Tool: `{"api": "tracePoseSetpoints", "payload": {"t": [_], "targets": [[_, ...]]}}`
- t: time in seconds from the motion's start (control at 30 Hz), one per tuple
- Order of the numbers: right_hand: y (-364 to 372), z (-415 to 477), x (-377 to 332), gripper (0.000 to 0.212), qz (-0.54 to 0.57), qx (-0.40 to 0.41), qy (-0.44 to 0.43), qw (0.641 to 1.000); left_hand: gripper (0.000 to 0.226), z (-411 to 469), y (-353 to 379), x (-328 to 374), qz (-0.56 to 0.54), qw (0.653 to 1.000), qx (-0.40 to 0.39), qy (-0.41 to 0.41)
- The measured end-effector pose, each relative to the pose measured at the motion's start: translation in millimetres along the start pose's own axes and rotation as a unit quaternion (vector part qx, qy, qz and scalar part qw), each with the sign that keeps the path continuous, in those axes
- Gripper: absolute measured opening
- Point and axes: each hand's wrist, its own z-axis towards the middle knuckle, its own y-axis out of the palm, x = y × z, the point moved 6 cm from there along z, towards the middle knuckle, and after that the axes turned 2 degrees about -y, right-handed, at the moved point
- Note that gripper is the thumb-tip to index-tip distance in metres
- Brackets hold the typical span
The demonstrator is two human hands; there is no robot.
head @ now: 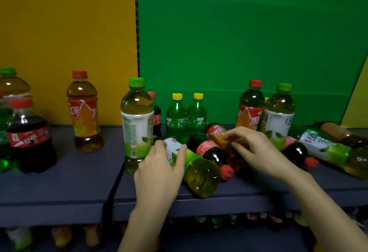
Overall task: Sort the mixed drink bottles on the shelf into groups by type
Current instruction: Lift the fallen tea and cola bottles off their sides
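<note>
— Where is the left hand point(159, 166)?
— At 6 o'clock of the pile. It is curled round a lying green tea bottle point(199, 170), with the thumb on the label and the fingers over the other side. The bottle's base points towards the front edge of the shelf point(59, 184).
— And the right hand point(256, 148)?
— At 3 o'clock from the left one. Its fingers are bent over a lying iced red tea bottle point(216, 133), and the fingertips reach its orange label. Whether they grip it, I cannot tell.
— What lies between the hands?
— A lying cola bottle point(211, 152), red cap towards the front, touching the held bottle.
— Anything upright?
— An upright green tea bottle point(137, 124) stands just beside the left hand at 10 o'clock. Two green soda bottles point(176, 118) with yellow caps stand at 12 o'clock, near the green back panel point(239, 32). Behind the right hand, at 1 o'clock, a red-capped tea bottle point(250, 108) and a green-capped tea bottle point(278, 112) stand side by side.
— Far left?
— At 9 o'clock a lone red tea bottle point(85, 112) stands upright, and an upright cola bottle point(29, 136) is beyond it.
</note>
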Motion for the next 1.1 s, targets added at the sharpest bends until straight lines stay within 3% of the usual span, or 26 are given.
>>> {"api": "tracePoseSetpoints", "payload": {"t": [0.1, 0.27, 0.43, 0.57, 0.7, 0.87, 1.0, 1.1], "targets": [[10, 5, -2, 0.037, -0.032, -0.079, -0.101, 0.991, 0.060, 3, 10, 11, 0.083, 0.995, -0.027, -0.057], [23, 9, -7, 0.059, -0.119, -0.158, -0.179, 0.964, 0.095, 21, 28, 14, 0.175, 0.963, -0.119, -0.165], [28, 16, -18, 0.070, -0.171, -0.222, -0.229, 0.932, 0.112, 31, 52, -6, 0.089, 0.944, -0.198, -0.249], [37, 16, -20, 0.074, -0.219, -0.259, -0.259, 0.904, 0.101, 31, 55, -10, -0.021, 0.935, -0.217, -0.280], [44, 13, -23, 0.065, -0.254, -0.225, -0.290, 0.895, 0.096, 32, 56, -11, -0.012, 0.942, -0.205, -0.267], [44, 14, -15, 0.069, -0.242, -0.216, -0.291, 0.900, 0.072, 29, 50, -10, -0.019, 0.958, -0.168, -0.232], [32, 17, -7, 0.069, -0.163, -0.175, -0.278, 0.931, 0.079, 21, 43, -12, -0.077, 0.959, -0.138, -0.234], [21, 20, -1, 0.073, -0.085, -0.130, -0.239, 0.959, 0.068, 16, 36, -11, -0.126, 0.963, -0.103, -0.214]]}}
